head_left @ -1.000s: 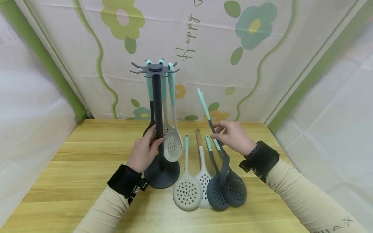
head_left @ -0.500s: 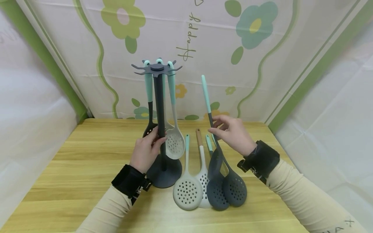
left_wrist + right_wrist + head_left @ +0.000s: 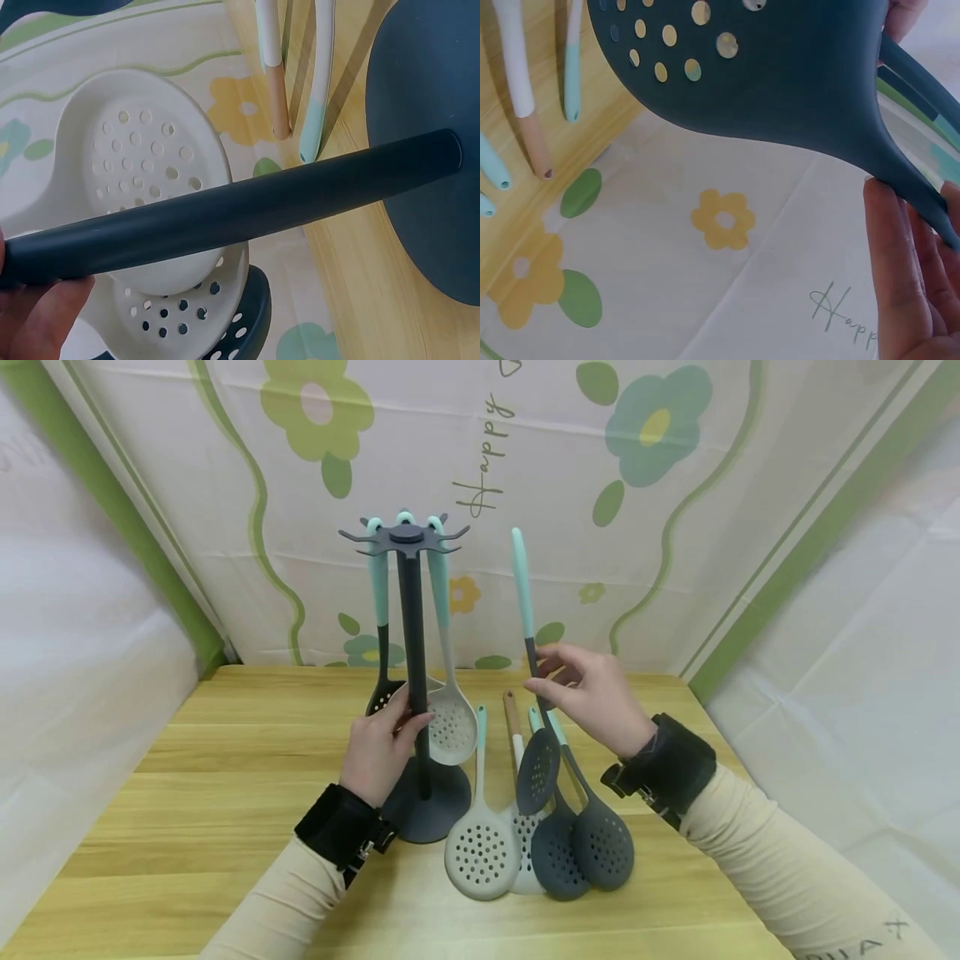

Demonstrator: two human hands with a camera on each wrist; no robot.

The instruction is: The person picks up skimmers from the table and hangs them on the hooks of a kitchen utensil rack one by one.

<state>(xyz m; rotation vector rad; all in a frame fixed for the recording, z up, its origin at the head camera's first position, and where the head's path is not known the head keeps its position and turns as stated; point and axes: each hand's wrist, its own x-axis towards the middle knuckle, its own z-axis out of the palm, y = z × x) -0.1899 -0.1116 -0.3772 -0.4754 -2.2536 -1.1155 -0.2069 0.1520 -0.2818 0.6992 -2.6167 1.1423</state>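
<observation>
My left hand (image 3: pixel 381 747) grips the dark pole (image 3: pixel 411 627) of an upright utensil stand, above its round base (image 3: pixel 427 806). A white skimmer (image 3: pixel 452 727) and a dark one (image 3: pixel 384 693) hang behind the pole by mint handles, with another white one partly hidden. My right hand (image 3: pixel 588 693) pinches the dark neck of a dark perforated skimmer (image 3: pixel 538 772), its mint handle pointing up, its head hanging over utensils on the table. In the right wrist view the held skimmer's head (image 3: pixel 780 82) fills the top. The left wrist view shows the pole (image 3: pixel 225 202) close up.
On the wooden table (image 3: pixel 225 793) lie a pale skimmer (image 3: pixel 482 856), a white one with a wooden handle (image 3: pixel 512 710) and two overlapping dark skimmers (image 3: pixel 603 847). Hooks (image 3: pixel 442 535) spread from the stand's top. A flowered cloth (image 3: pixel 540 460) hangs behind the table.
My right hand has lifted the dark skimmer higher and slightly left; its head has turned and risen clear of those below. The stand has shifted slightly right, its hanging utensils turning round the pole.
</observation>
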